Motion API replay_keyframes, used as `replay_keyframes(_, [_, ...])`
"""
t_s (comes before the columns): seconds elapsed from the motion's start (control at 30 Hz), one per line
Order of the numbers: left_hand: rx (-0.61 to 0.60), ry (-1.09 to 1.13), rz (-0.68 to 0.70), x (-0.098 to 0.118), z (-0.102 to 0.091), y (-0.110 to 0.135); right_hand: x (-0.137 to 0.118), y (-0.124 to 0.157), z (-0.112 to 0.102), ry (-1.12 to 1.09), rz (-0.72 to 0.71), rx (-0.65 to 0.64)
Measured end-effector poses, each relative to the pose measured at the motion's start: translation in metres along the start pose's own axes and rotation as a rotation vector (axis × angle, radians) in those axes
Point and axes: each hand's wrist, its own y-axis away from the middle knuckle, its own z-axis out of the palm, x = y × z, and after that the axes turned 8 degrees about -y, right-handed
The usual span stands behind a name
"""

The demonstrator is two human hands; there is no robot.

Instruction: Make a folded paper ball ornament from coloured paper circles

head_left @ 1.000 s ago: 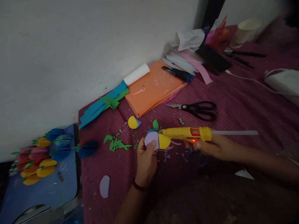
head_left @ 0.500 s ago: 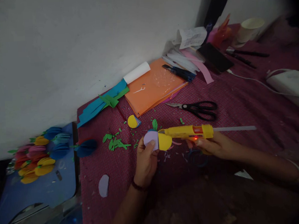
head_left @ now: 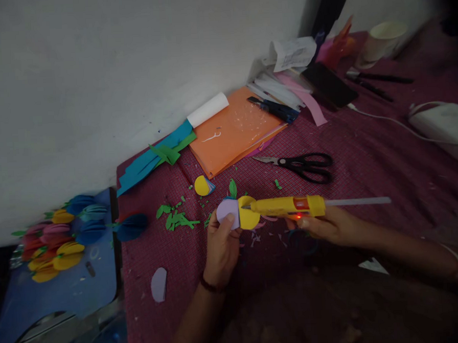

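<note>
My left hand point(head_left: 223, 248) pinches a paper fruit made of folded discs, with a lilac face point(head_left: 228, 213), a yellow half point(head_left: 250, 219) and a green leaf point(head_left: 233, 188) on top. My right hand point(head_left: 327, 226) is wrapped round the grip of a yellow glue gun point(head_left: 279, 207), whose red light glows. Its nozzle lies over the yellow half near the fold; whether it touches the paper, I cannot tell. A whitish glue stick point(head_left: 357, 201) juts from the gun's back end.
Black-handled scissors point(head_left: 305, 166), orange sheets point(head_left: 227, 141) with a cutter point(head_left: 274, 109), and a small stack of folded discs point(head_left: 202, 185) lie behind the hands. Green scraps point(head_left: 175, 218) and a lilac half disc point(head_left: 158, 284) are at left. Finished paper fruits point(head_left: 68, 254) rest on a blue stool point(head_left: 85, 291).
The glue gun's nozzle has moved down from the upper end of the fold to the middle of the yellow half. My left hand has shifted slightly left with the paper fruit.
</note>
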Motion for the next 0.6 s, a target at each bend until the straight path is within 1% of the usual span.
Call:
replay_keyframes(0.17, [-0.028,-0.004,0.002,0.0,0.001,0.001,0.009,0.001,-0.001,-0.008,-0.002,0.055])
replay_keyframes(0.27, [-0.034,-0.02,-0.004,0.0,0.002,0.002,0.015,0.001,-0.001,-0.003,-0.001,0.065])
replay_keyframes(0.4, [-0.027,-0.029,0.003,0.001,0.0,0.001,0.013,0.001,-0.003,0.038,-0.065,0.052])
replay_keyframes(0.5, [-0.028,-0.015,0.013,0.002,-0.003,-0.001,0.01,0.005,-0.013,0.141,-0.133,0.094])
replay_keyframes(0.57, [-0.042,-0.005,0.014,0.001,-0.004,-0.003,0.009,0.007,-0.027,0.273,-0.129,0.168])
replay_keyframes(0.6, [-0.047,0.001,0.008,0.001,-0.005,-0.004,0.009,0.007,-0.035,0.363,-0.098,0.205])
